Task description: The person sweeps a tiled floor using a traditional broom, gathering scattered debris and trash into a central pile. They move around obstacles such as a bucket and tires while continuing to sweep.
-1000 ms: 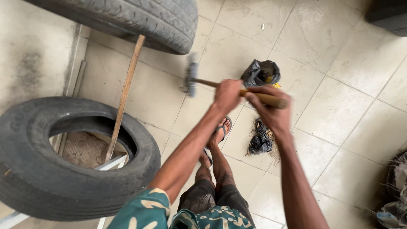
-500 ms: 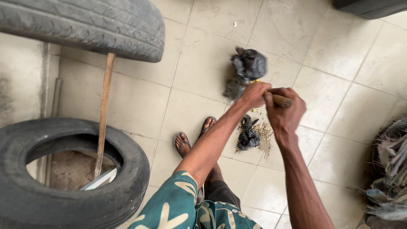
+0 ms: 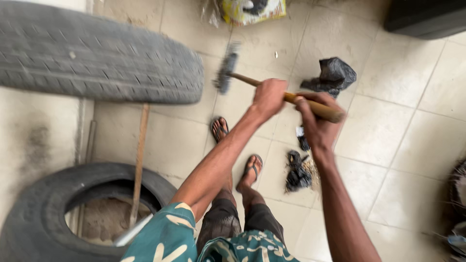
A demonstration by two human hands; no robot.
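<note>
**Tiled floor and what lies on it**

The floor (image 3: 388,131) is laid with large pale tiles, stained and dusty. A worn tyre (image 3: 53,213) lies flat at the lower left, with a second tyre (image 3: 97,58) above it. A wooden stick (image 3: 141,145) runs between them. A black plastic bag (image 3: 332,75) sits on the tiles further up, a small heap of black scraps (image 3: 297,174) lies near the sandalled feet (image 3: 250,170), and a yellow sack (image 3: 252,9) rests at the top edge.

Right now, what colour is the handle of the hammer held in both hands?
The hammer handle is light brown wood, seen best in the head view.
</note>
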